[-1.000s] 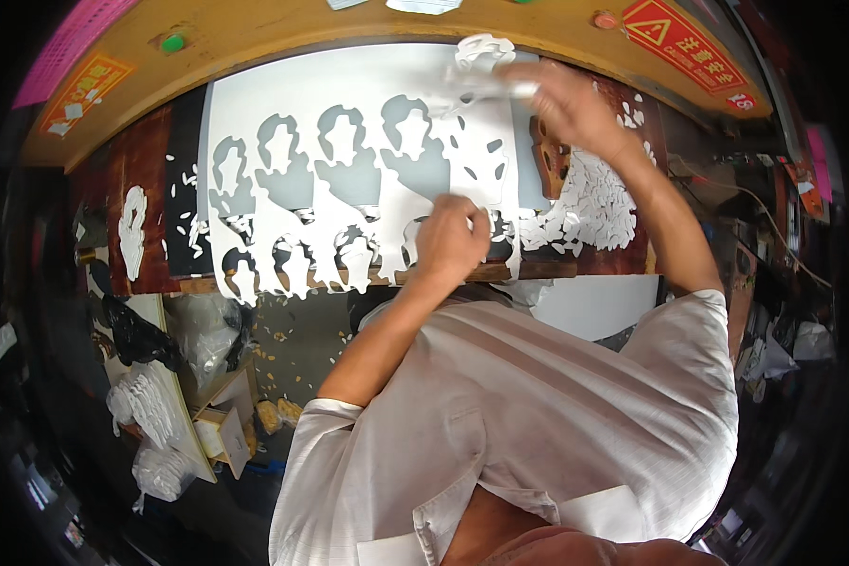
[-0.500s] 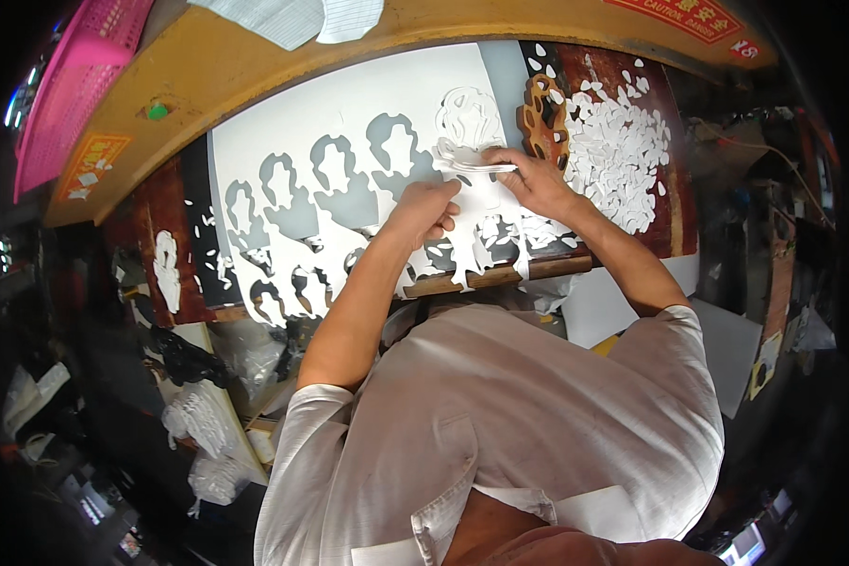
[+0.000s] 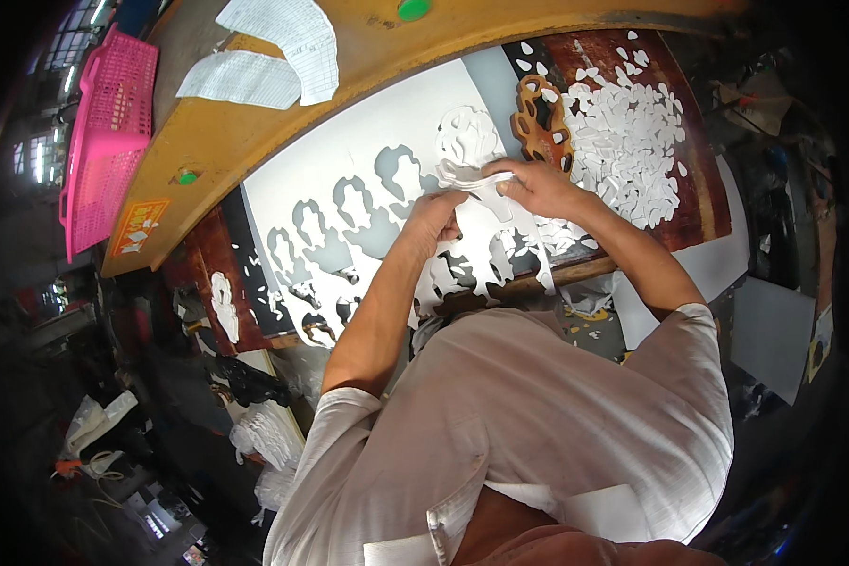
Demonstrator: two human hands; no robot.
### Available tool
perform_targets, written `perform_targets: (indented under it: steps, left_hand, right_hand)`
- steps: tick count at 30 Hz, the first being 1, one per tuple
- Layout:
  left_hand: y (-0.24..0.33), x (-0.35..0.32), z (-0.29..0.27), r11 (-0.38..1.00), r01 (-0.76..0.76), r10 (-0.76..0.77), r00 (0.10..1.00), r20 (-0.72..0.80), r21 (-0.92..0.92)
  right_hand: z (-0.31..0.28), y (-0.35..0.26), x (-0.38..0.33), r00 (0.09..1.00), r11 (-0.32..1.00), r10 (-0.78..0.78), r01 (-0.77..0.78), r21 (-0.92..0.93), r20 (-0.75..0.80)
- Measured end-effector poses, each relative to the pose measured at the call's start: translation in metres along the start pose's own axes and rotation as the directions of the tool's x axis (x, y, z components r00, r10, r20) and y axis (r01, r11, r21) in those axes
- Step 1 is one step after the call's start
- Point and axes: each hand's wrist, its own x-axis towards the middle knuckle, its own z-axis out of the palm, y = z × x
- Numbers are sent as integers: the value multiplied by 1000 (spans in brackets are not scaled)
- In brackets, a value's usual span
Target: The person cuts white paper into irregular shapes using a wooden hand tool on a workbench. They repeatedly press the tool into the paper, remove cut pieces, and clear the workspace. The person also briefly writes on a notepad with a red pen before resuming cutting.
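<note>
On the table lies a large white sheet (image 3: 325,151) with a row of oval-and-stem shapes cut out of it, grey showing through the holes. A small stack of white cut-out pieces (image 3: 462,176) stands over the sheet's right part. My right hand (image 3: 538,189) pinches the stack's right end between thumb and fingers. My left hand (image 3: 432,222) is closed with curled fingers at the stack's near left edge; its thumb tip meets the white pieces, and its fingertips are partly hidden. Just right of the sheet stands a brown scalloped cutting die (image 3: 541,123) with openings.
A heap of small white scraps (image 3: 627,141) covers the table's right end. Behind the table runs a yellow machine beam (image 3: 368,71) with papers (image 3: 297,47) on it. A pink basket (image 3: 113,141) stands at far left. One white cut-out (image 3: 224,307) lies on the table's left end.
The view has shifted and turned, so the table appears tilted. My left hand has come closer to the stack, and the right hand keeps its grip on it.
</note>
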Motion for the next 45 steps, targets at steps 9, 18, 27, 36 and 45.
perform_targets:
  steps: [9, 18, 27, 36, 45]
  left_hand:
    - [-7, 9, 3, 738, 101, 242, 883, 401, -667]
    - [-41, 28, 27, 857, -436, 504, 822, -265, 275]
    - [-33, 1, 21, 800, -545, 601, 726, -334, 252]
    - [-58, -87, -114, 127, -260, 686, 720, -104, -957]
    - [-225, -82, -317, 59, -651, 83, 758, -646, -757]
  right_hand:
    - [3, 0, -9, 950, 940, -309, 313, -139, 47]
    - [-50, -35, 64, 951, 972, -98, 28, -235, -294]
    - [-123, -220, 68, 697, 887, -412, 454, -84, -587]
    - [51, -281, 110, 801, 880, -254, 424, 213, -542]
    - [345, -328, 207, 998, 605, 37, -58, 794, 45]
